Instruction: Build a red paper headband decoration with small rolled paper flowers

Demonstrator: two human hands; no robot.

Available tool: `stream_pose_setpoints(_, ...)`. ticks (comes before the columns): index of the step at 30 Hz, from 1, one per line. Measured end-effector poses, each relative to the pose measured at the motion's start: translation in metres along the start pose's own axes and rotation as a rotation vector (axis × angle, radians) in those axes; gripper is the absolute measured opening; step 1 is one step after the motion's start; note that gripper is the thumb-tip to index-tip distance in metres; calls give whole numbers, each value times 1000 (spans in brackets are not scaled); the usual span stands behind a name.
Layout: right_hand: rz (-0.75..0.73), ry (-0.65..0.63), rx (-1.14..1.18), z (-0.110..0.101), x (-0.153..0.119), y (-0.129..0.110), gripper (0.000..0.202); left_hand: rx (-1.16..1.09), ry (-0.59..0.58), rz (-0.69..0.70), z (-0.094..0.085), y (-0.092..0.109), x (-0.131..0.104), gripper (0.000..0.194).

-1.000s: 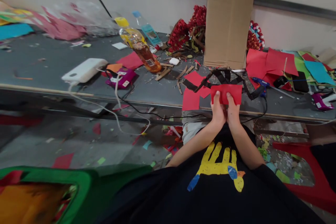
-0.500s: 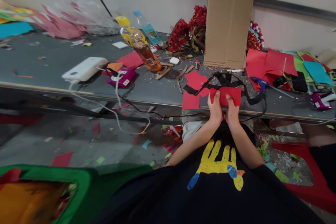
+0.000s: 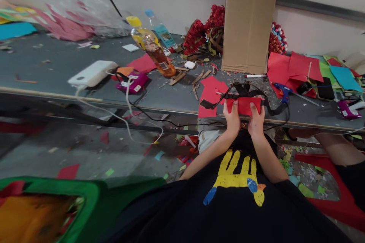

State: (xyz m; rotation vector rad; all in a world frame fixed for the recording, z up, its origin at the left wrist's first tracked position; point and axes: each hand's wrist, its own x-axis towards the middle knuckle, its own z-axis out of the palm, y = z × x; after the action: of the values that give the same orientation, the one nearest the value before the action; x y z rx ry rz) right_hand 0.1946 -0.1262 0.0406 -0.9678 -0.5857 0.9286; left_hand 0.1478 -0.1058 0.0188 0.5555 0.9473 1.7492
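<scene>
Between my two hands is a piece of red paper (image 3: 242,106), held at the table's front edge. My left hand (image 3: 232,118) grips its left end, thumb on top. On the right end, my right hand (image 3: 256,119) has its thumb pressed down the same way; the fingers beneath are hidden. Right behind the paper lies a tangle of black straps (image 3: 248,93). More red paper (image 3: 209,95) rests on the table to the left of my hands. A blue glue gun (image 3: 283,92) lies to the right.
A tall cardboard piece (image 3: 249,22) stands behind. Leftward are a tilted bottle with a yellow cap (image 3: 156,53), a white power bank (image 3: 92,74) and a purple device (image 3: 137,82) with cables. A green bin (image 3: 91,197) is at lower left; another person's leg (image 3: 339,148) shows at right.
My hands have moved slightly apart along the red paper, the right one shifting rightward. The paper now looks narrower from front to back. The person's leg at right shows more.
</scene>
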Motion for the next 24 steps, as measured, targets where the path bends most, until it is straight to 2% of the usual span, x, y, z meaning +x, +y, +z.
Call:
stream_pose_setpoints(8,-67,23,-121,-12,2,4,67,-54,-45,-39,-1,4,-9,59)
stream_pose_setpoints(12,-103,5,-181,-13,1,-2,62,-63,-59,5,-1,5,-9,55)
stream_pose_setpoints(15,-113,5,-225,-12,-1,-5,65,-40,-52,51,-2,6,-9,53)
stream_pose_setpoints(24,-142,-23,-116,-10,0,2,64,-12,-61,43,-7,4,-14,49)
